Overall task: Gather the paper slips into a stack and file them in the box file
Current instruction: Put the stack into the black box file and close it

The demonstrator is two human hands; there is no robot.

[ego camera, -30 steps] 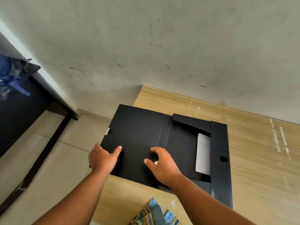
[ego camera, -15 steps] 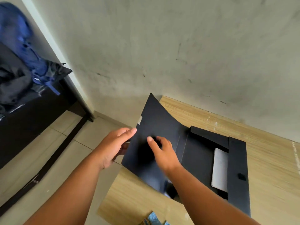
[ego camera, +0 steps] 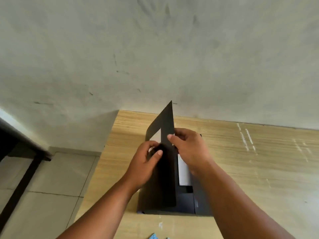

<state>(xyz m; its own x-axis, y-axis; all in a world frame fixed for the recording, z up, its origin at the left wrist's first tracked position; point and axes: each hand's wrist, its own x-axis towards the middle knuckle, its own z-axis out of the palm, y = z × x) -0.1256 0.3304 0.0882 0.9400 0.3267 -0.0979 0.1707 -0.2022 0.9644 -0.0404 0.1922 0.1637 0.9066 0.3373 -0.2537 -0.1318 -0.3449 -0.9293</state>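
Box file (ego camera: 184, 200) near tabletop's (ego camera: 250, 169) left edge; cover (ego camera: 166, 169) upright, pinched by left hand (ego camera: 145, 164) and right hand (ego camera: 188, 149); paper slips (ego camera: 183, 169) rightward.

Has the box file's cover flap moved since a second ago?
Yes. The cover flap swung up from flat over the table's left edge to nearly upright, held by both hands.

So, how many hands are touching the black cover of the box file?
2. The left hand pinches the raised cover from its left side; the right hand holds its edge from the right, above the white paper inside.
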